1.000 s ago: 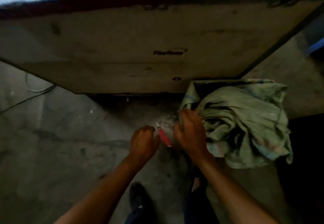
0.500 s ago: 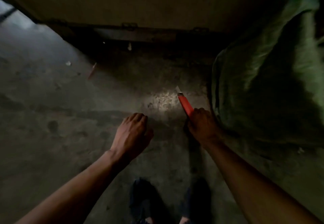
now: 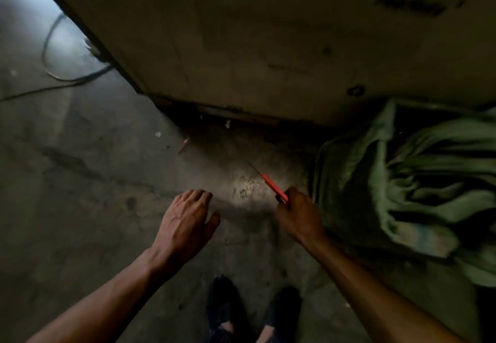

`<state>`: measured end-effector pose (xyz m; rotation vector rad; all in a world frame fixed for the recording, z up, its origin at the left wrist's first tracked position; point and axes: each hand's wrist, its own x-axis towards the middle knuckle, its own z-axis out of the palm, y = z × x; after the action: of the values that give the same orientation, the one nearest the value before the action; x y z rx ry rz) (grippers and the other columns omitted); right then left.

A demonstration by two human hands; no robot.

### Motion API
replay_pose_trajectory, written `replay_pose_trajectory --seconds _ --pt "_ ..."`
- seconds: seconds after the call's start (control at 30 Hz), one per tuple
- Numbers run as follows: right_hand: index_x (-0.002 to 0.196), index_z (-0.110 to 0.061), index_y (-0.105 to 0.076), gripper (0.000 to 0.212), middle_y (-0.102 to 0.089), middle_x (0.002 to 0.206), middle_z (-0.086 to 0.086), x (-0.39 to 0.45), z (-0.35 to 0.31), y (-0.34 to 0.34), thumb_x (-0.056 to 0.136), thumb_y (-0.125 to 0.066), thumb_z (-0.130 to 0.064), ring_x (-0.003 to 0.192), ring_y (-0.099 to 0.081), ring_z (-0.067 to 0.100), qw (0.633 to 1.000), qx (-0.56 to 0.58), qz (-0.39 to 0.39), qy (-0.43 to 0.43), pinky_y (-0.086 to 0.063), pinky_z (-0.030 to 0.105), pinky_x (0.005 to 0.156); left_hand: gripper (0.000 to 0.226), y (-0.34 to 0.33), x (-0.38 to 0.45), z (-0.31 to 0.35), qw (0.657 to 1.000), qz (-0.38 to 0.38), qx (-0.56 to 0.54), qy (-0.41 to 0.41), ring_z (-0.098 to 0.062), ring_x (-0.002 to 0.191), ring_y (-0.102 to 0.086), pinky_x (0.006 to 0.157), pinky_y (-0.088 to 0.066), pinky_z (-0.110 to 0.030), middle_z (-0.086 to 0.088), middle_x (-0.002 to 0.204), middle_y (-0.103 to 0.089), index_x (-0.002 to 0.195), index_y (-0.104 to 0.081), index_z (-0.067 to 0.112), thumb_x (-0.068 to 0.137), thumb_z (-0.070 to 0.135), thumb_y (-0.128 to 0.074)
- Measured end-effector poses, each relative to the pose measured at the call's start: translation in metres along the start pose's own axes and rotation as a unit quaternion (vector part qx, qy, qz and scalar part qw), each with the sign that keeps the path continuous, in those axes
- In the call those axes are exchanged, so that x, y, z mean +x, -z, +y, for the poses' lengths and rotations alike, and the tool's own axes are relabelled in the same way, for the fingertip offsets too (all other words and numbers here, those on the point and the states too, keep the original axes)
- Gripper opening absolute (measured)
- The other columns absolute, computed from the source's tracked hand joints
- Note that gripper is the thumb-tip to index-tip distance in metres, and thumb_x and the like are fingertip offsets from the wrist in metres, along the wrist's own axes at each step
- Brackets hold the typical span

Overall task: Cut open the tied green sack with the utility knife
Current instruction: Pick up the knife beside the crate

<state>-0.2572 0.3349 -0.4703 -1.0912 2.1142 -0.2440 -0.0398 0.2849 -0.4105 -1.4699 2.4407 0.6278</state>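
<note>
Floor [image 3: 88, 208] of bare concrete takes up the left and centre, dim, with a lit patch between the two hands and open room to the left. Large flat panel [image 3: 268, 34] leans or stands across the top, its lower edge running along the floor just beyond the hands; a dark cable [image 3: 53, 71] loops on the floor at far left. Green sack [image 3: 402, 181] sits at right, crumpled and folded, its near-left edge just beside the right hand, its top against the panel's lower edge; the tie cannot be made out. Right hand [image 3: 299, 216] is closed in a fist around the red utility knife [image 3: 273, 188], handle angled up and to the left, thin blade out past the red body, tip over the lit floor, clear of the sack. Left hand [image 3: 188, 222] hangs palm down over the floor, fingers loosely spread, holding nothing, apart from knife and sack. Small reddish bit [image 3: 183, 144] lies on the floor near the panel edge. Two dark shoes [image 3: 228, 305] show at bottom centre.
</note>
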Motion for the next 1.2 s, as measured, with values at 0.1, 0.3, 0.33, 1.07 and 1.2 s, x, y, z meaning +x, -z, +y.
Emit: replay_pose_trajectory --seconds 0.1,0.3,0.33,1.07,1.2 --pt "0.087 -0.018 -0.058 0.013 -0.068 0.087 0.012 -0.061 -0.083 0.096 0.078 -0.056 -0.027 0.084 -0.063 0.034 0.998 0.040 0.020 0.051 -0.049 0.037 0.067 0.053 0.121 -0.035 0.018 0.999 0.050 -0.005 -0.008 -0.028 0.093 -0.068 0.083 -0.054 -0.038 -0.012 0.102 -0.071 0.107 -0.067 0.005 0.084 0.043 -0.038" --pt "0.077 -0.018 -0.051 0.019 -0.048 0.057 -0.006 -0.148 -0.218 0.256 0.083 -0.059 -0.035 0.058 -0.051 0.018 0.977 0.109 0.095 0.156 -0.042 0.033 0.056 0.046 0.324 -0.083 0.042 0.977 0.211 -0.025 -0.031 -0.027 0.101 -0.066 0.091 -0.046 -0.032 -0.010 0.107 -0.070 0.107 -0.067 0.008 0.084 0.039 -0.041" --pt "0.080 -0.019 -0.053 0.017 -0.049 0.057 -0.006 -0.154 -0.235 0.281 0.082 -0.060 -0.034 0.057 -0.052 0.017 0.970 0.120 0.125 0.172 -0.041 0.031 0.056 0.045 0.353 -0.086 0.046 0.971 0.236 -0.025 -0.036 -0.027 0.100 -0.066 0.091 -0.042 -0.028 -0.010 0.106 -0.071 0.106 -0.068 0.007 0.084 0.038 -0.043" --pt "0.086 -0.014 -0.052 0.020 -0.068 0.083 0.009 0.051 -0.366 0.449 0.079 -0.067 -0.026 0.064 -0.065 0.019 0.961 0.168 0.206 0.071 -0.056 0.037 0.057 0.111 0.495 0.158 0.046 0.987 0.157 0.010 -0.017 -0.023 0.144 0.009 0.115 0.013 -0.031 -0.013 0.160 -0.002 0.151 -0.009 0.010 0.068 0.079 0.018" --pt "0.080 -0.013 -0.051 0.029 -0.060 0.083 0.003 0.053 -0.361 0.445 0.078 -0.064 -0.039 0.070 -0.060 0.020 0.965 0.046 0.243 0.089 -0.049 0.034 0.057 0.097 0.486 0.168 0.040 0.991 0.130 0.005 0.001 -0.031 0.144 0.003 0.108 0.023 -0.027 -0.016 0.157 -0.003 0.148 -0.009 0.010 0.079 0.074 0.013"
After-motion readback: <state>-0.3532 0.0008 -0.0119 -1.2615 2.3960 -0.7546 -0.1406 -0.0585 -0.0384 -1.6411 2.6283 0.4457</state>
